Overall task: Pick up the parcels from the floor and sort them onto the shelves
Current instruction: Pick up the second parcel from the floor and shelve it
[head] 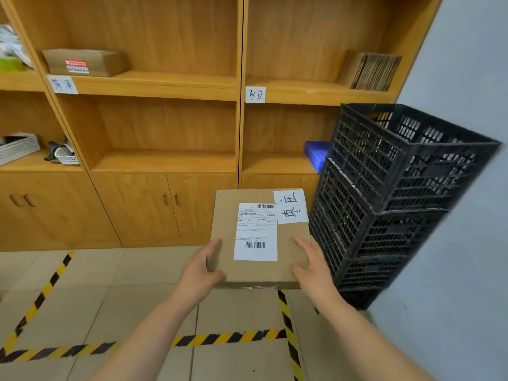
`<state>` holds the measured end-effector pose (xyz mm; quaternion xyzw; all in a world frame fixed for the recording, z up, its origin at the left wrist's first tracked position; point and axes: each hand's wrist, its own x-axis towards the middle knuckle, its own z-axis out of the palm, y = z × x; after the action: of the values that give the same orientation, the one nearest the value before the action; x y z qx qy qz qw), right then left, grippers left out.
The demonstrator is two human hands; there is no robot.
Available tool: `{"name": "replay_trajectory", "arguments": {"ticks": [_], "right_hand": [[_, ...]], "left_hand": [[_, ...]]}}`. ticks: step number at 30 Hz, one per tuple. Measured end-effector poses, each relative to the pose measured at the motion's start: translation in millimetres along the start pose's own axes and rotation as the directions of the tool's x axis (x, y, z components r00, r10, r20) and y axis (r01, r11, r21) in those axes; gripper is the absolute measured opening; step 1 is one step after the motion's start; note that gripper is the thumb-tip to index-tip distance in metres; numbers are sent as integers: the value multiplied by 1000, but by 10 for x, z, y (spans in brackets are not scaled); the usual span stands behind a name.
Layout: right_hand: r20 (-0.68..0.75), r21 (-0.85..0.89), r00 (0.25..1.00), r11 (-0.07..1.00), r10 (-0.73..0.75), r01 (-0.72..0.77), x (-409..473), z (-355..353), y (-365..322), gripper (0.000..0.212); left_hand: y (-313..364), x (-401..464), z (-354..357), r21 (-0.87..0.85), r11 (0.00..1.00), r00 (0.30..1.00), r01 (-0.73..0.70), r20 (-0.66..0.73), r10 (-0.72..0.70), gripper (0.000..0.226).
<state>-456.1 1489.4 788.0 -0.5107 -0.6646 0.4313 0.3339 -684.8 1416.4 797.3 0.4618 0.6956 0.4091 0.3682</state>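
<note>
I hold a flat brown cardboard parcel (291, 246) in front of me, above the floor, below the shelves. It bears a white shipping label with barcodes and a white handwritten slip at its top right corner. My left hand (202, 270) grips its left near corner. My right hand (312, 264) grips its right near edge. The wooden shelf unit (176, 160) rises behind it, with a handwritten tag (255, 94) on the right bay's shelf edge and another tag (62, 84) on the middle bay's.
Stacked black plastic crates (384, 204) stand close on the right against a pale wall. A brown box (82, 62) lies on the upper middle shelf, flattened cardboard (371, 71) on the upper right shelf, a blue item (316, 155) lower right. Yellow-black tape (220, 338) marks the tiled floor.
</note>
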Motion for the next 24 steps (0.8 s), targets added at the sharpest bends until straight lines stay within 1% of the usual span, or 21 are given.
{"name": "replay_trajectory", "arguments": {"ticks": [3, 8, 16, 19, 24], "right_hand": [[8, 9, 1000, 1000, -13, 13, 588, -202, -32, 59], [0, 1, 996, 996, -85, 85, 1551, -529, -112, 60], [-28, -5, 989, 989, -148, 148, 2732, -783, -261, 59], [-61, -22, 983, 984, -175, 174, 3157, -830, -364, 59], [-125, -57, 965, 972, -232, 226, 3929, -834, -620, 60]], "left_hand": [[224, 517, 92, 55, 998, 999, -41, -20, 42, 76], [591, 1328, 266, 113, 984, 988, -140, -56, 147, 71], [1026, 2474, 339, 125, 966, 966, -226, -96, 238, 67], [1176, 2923, 316, 106, 963, 961, -249, -100, 259, 67], [1387, 3788, 161, 96, 938, 935, -332, -101, 341, 67]]}}
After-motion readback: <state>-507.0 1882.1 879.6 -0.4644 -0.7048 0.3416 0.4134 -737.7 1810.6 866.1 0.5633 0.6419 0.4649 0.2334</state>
